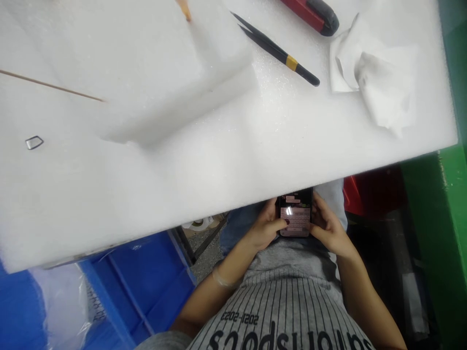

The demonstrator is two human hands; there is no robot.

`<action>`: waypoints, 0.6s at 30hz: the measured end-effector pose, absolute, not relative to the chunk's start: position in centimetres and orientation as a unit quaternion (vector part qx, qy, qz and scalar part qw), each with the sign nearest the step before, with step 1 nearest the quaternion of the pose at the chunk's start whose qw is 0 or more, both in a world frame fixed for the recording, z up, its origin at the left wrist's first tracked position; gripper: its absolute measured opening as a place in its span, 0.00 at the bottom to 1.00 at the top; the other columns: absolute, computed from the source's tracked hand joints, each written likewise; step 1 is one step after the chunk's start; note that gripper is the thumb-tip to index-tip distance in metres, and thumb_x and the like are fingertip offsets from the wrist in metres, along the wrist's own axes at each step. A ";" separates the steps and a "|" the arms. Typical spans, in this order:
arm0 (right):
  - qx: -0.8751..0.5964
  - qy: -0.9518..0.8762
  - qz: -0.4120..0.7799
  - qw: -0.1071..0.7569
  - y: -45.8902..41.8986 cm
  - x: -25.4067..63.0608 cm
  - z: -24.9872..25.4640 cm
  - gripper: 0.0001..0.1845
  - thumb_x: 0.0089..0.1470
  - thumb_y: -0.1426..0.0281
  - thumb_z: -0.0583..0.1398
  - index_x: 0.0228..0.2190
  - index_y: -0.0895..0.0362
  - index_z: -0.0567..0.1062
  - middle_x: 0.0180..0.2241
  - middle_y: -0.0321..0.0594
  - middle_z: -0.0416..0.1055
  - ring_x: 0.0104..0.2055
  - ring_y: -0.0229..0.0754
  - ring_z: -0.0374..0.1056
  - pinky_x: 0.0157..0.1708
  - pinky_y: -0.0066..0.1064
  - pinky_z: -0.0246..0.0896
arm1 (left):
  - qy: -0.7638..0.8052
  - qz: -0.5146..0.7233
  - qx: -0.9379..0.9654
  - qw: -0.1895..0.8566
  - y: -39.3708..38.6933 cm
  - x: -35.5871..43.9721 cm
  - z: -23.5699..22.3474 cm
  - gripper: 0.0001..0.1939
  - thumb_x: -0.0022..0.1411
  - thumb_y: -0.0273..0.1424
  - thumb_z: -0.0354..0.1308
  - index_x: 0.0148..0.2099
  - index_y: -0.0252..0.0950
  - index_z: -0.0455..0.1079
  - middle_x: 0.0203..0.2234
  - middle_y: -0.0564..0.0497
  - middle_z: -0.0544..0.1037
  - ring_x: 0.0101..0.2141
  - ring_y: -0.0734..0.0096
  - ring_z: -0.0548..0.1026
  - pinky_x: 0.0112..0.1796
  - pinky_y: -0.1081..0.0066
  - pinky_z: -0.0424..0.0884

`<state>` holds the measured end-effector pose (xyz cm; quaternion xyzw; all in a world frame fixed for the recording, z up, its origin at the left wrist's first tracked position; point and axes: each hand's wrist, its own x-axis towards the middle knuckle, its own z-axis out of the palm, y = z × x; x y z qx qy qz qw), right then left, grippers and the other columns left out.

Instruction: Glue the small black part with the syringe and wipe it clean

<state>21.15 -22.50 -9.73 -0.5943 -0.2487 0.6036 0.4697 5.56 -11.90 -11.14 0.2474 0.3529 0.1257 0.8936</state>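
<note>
Both of my hands hold a phone in my lap, just below the near edge of the white foam table top. My left hand wraps the phone's left side with its thumb on the lit keyboard. My right hand grips the right side. The screen shows a chat and a pink keyboard. My grey striped shirt fills the bottom of the view.
On the foam lie black tweezers with a yellow band, a red and black tool, a crumpled white wipe, a raised foam block, a thin stick and a small metal frame. A blue bin sits lower left, a green post right.
</note>
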 end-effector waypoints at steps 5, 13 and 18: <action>-0.619 -0.275 0.564 0.472 -22.4 20.8 -9.7 0.44 0.57 0.66 0.64 0.68 0.46 0.50 0.67 0.42 0.55 0.68 0.54 0.55 0.67 0.54 0.53 | 0.347 0.127 0.248 0.895 -11.9 5.6 -11.0 0.46 0.48 0.24 0.62 0.68 0.47 0.53 0.54 0.50 0.72 0.53 0.57 0.69 0.48 0.62 0.69; -0.596 -0.222 0.594 0.492 -22.5 21.2 -10.1 0.39 0.57 0.62 0.64 0.66 0.43 0.57 0.66 0.39 0.59 0.68 0.52 0.56 0.66 0.53 0.54 | 0.336 0.131 0.227 0.905 -11.7 5.5 -11.2 0.43 0.49 0.24 0.63 0.66 0.47 0.57 0.55 0.50 0.72 0.53 0.56 0.69 0.47 0.63 0.68; -0.599 -0.220 0.584 0.502 -22.4 21.1 -10.2 0.38 0.56 0.62 0.64 0.65 0.44 0.59 0.65 0.39 0.61 0.67 0.53 0.57 0.66 0.53 0.55 | 0.333 0.127 0.229 0.906 -11.6 5.5 -11.0 0.40 0.52 0.27 0.64 0.66 0.46 0.58 0.54 0.49 0.72 0.53 0.55 0.69 0.49 0.62 0.68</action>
